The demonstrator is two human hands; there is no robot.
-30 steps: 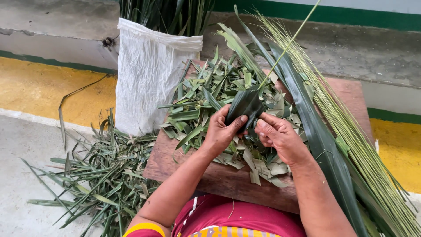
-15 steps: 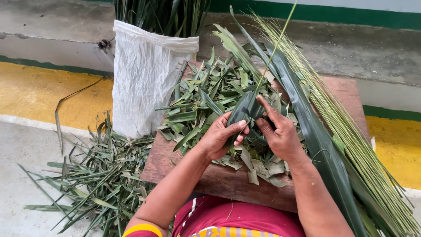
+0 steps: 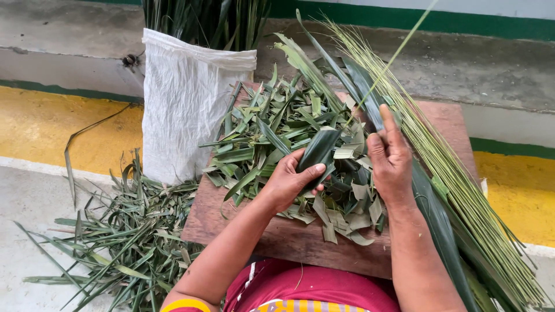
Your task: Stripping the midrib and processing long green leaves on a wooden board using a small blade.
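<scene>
Two hands work over the board point(image 3: 277, 240): the left hand point(image 3: 289, 182) closes around a dark leaf point(image 3: 317, 151) above the scraps point(image 3: 277, 124), and the right hand point(image 3: 392, 159) pinches a thin midrib point(image 3: 399, 52), pointing up.

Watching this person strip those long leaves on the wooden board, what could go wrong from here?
The thin green midrib pulled up by the right hand looks slender and might snap or flick back toward the face. The folded leaf blade pinched in the left hand could slice a finger along its edge. Leaf scraps heaped on the wooden board sit near its edge and could slide onto the floor pile.
</scene>
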